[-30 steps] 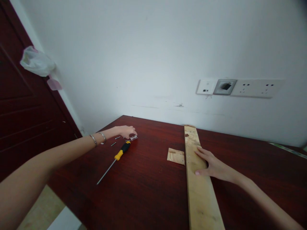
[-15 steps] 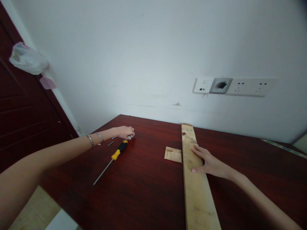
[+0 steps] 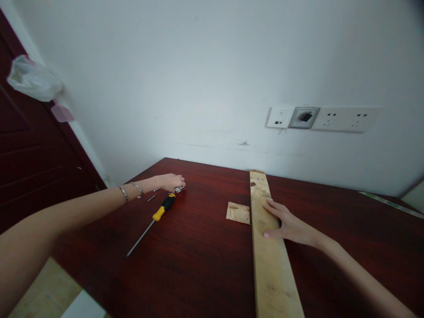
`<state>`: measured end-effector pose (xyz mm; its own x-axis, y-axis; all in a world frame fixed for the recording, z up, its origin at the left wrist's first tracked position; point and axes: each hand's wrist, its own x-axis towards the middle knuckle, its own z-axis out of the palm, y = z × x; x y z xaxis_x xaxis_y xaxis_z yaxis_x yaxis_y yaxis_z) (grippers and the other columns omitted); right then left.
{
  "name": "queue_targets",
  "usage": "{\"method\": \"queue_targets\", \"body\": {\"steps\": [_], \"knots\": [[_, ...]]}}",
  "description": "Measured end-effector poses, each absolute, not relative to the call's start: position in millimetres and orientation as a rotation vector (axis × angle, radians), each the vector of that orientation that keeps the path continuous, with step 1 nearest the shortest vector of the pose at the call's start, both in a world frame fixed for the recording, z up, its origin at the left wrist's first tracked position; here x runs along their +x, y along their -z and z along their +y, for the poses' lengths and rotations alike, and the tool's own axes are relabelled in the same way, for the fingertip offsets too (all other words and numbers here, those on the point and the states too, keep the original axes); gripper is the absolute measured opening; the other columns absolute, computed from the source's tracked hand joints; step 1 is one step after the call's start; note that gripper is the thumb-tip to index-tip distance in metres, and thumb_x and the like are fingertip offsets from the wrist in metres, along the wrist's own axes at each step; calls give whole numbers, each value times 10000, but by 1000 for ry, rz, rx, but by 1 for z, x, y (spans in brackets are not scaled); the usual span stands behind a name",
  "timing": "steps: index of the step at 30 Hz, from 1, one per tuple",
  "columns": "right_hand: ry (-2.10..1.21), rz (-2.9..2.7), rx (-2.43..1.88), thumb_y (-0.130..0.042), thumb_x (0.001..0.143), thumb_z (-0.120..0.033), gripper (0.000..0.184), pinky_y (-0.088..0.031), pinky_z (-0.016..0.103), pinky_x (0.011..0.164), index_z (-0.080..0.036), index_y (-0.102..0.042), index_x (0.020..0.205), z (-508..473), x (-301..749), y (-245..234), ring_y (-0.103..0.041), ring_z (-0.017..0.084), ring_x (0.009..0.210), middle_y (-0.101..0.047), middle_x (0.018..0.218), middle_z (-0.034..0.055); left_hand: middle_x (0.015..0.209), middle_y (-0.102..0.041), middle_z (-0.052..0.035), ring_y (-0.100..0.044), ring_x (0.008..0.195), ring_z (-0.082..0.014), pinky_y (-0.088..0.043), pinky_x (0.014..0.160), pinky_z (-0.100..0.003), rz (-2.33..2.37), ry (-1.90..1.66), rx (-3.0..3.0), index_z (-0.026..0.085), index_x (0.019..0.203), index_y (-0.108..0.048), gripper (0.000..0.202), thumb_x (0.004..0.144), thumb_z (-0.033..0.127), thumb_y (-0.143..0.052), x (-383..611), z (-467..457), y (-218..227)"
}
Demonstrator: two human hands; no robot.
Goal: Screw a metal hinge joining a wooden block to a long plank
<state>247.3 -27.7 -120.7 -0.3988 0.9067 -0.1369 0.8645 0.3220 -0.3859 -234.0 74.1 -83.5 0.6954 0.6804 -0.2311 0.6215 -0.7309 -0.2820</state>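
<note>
My left hand [image 3: 171, 181] is at the far left of the table, fingers curled down and closed on a small shiny metal piece [image 3: 179, 189], perhaps a hinge; the fingers partly hide it. Just below lies a screwdriver [image 3: 159, 214] with a yellow and black handle, its shaft pointing toward me. Small metal screws or nails [image 3: 151, 198] lie beside the wrist. My right hand [image 3: 287, 223] rests on a long wooden plank [image 3: 273, 274], thumb and fingers spread apart over its right side. A small square wood piece [image 3: 238, 213] lies against the plank's left edge.
The dark red table [image 3: 198, 265] meets a white wall [image 3: 198, 79] with a row of sockets [image 3: 344, 120]. A plastic bag [image 3: 35, 79] hangs on the dark door [image 3: 29, 163] at left. A patterned strip [image 3: 391, 204] lies at the far right.
The view has shifted very slightly. Both hands keep their places, the left at the metal piece and the right on the plank.
</note>
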Motion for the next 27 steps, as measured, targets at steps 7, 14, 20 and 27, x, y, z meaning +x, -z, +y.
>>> {"method": "queue_targets", "body": {"steps": [7, 14, 20, 27], "knots": [[-632, -2465, -1650, -624, 613, -718, 1153, -137, 419, 1173, -17, -273, 1458, -29, 247, 120, -111, 345, 1440, -103, 1563, 202, 965, -612, -94, -546, 821, -207, -402, 643, -275, -1072, -535, -2682, 196, 1004, -600, 252, 757, 155, -570, -225, 68, 77], [-627, -2455, -1649, -636, 605, -715, 1150, -142, 434, 1171, -31, -281, 1459, -28, 246, 120, -116, 355, 1437, -118, 1560, 203, 1016, -611, -118, -546, 864, -239, -411, 659, -295, -1054, -709, -2603, 183, 1035, -589, 394, 655, 217, -686, -211, 68, 65], [-633, -2458, -1634, -652, 595, -711, 1174, -128, 441, 1172, -11, -270, 1457, -26, 248, 123, -119, 363, 1435, -116, 1555, 220, 936, -615, -112, -546, 855, -254, -404, 630, -296, -1062, -620, -2622, 177, 1003, -581, 424, 609, 270, -707, -214, 75, 61], [-622, -2461, -1570, -648, 593, -726, 1150, -143, 474, 1163, -52, -298, 1456, -24, 251, 127, -132, 371, 1431, -142, 1552, 217, 931, -595, -99, -538, 753, -210, -365, 583, -280, -1123, -417, -2637, 169, 985, -551, 397, 633, 322, -656, -193, 83, 36]]}}
